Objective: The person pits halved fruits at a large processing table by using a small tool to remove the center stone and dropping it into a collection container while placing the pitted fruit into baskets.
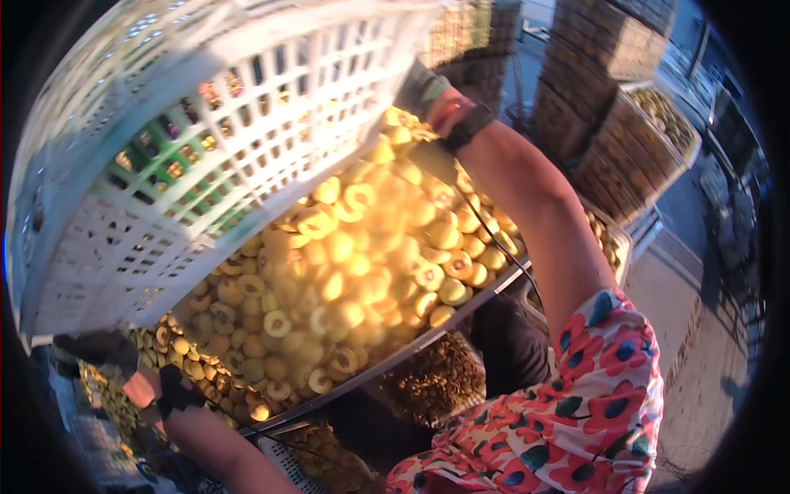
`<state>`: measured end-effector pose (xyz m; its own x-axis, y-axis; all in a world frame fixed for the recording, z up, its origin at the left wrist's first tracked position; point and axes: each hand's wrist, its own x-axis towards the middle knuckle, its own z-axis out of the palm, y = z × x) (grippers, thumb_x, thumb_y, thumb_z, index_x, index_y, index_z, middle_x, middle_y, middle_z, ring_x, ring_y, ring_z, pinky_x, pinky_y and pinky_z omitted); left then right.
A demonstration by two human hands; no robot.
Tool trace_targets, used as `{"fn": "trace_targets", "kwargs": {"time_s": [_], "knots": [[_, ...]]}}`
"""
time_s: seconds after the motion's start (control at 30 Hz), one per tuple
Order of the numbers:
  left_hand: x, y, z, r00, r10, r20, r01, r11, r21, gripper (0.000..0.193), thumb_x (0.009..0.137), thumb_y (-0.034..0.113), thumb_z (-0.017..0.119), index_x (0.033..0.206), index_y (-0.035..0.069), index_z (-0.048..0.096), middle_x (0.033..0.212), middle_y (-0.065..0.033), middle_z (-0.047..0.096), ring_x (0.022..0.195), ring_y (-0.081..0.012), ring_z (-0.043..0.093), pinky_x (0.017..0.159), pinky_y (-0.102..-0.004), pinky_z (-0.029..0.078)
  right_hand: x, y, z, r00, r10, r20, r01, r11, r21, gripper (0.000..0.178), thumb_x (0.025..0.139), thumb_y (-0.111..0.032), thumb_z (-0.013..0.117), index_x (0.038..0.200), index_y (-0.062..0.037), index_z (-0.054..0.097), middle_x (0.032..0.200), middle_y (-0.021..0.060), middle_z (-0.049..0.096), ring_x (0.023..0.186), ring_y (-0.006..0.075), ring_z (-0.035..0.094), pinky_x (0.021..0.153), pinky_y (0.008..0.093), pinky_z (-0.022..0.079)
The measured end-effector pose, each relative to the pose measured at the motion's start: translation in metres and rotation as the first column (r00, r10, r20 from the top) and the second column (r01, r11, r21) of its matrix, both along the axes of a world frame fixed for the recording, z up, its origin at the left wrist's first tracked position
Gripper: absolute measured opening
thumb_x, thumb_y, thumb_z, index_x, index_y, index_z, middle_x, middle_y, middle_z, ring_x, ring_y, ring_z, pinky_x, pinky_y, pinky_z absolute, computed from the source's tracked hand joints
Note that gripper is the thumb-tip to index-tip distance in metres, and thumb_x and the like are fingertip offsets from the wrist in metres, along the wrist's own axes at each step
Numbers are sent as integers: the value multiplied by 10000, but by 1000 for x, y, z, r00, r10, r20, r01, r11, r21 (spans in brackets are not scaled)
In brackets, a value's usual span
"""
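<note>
A white slatted plastic crate (239,123) is tipped up on its side in front of me, raised over a heap of fruit. My left hand (103,352), in a dark glove, grips its lower left end. At its right end, my right hand (424,89) holds on with a grey-green glove; its fingers are partly hidden by the crate. Below lie many halved yellow stone fruits (346,272), peach-like, some showing hollowed centres. The middle of the heap is blurred, as though fruit is tumbling. A metal-edged tray (387,372) contains the heap.
Stacked crates (568,99) stand at the far right, and one crate of fruit (658,123) sits beside them. Under the tray edge is a container of brown pits or scraps (436,375). A thin dark cable (494,235) hangs by my right arm.
</note>
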<state>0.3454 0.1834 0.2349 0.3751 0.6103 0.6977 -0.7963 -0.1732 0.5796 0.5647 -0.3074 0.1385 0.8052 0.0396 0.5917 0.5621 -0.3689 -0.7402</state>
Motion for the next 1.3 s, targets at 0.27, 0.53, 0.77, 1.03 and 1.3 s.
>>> {"fn": "trace_targets", "kwargs": {"time_s": [0.27,0.53,0.77,1.03,1.3], "knots": [[-57,-147,23,994,-81,69,84,996,-36,578,896,473,417,1251,17,401,1232,-139,478,1084,-271,490,917,-418,413,-253,-136,87,983,-181,-20,171,956,-239,255,895,-198,454,1050,-35,574,907,89,635,776,180,606,681,289,485],[-126,-333,-37,824,-550,-138,524,832,-184,540,893,458,431,1169,-4,482,1128,-138,542,961,-258,557,832,-403,466,-489,-265,-5,803,-549,-231,425,800,-422,255,897,-196,460,1057,-32,570,912,88,634,778,175,608,680,281,486],[-133,-498,-89,783,-618,-68,532,610,587,310,732,232,590,939,9,530,916,-104,540,802,-219,547,733,-328,454,-689,-346,-127,267,-835,-481,718,506,-478,255,898,-195,465,1063,-29,566,917,86,633,779,171,609,679,275,488],[-160,-605,-184,571,-721,-393,771,306,559,300,815,167,567,1058,2,507,987,-92,506,844,-168,492,760,-286,419,-817,-361,-222,-118,-750,-651,848,266,-459,255,901,-194,471,1070,-26,562,922,84,632,781,165,610,678,268,489],[-178,-587,-232,416,-614,-671,909,274,312,348,853,312,560,1022,13,507,931,-68,495,855,-164,464,775,-296,402,-854,-378,-232,-148,-782,-605,906,138,-401,256,903,-192,478,1077,-22,557,927,83,631,783,160,612,677,260,490]]}}
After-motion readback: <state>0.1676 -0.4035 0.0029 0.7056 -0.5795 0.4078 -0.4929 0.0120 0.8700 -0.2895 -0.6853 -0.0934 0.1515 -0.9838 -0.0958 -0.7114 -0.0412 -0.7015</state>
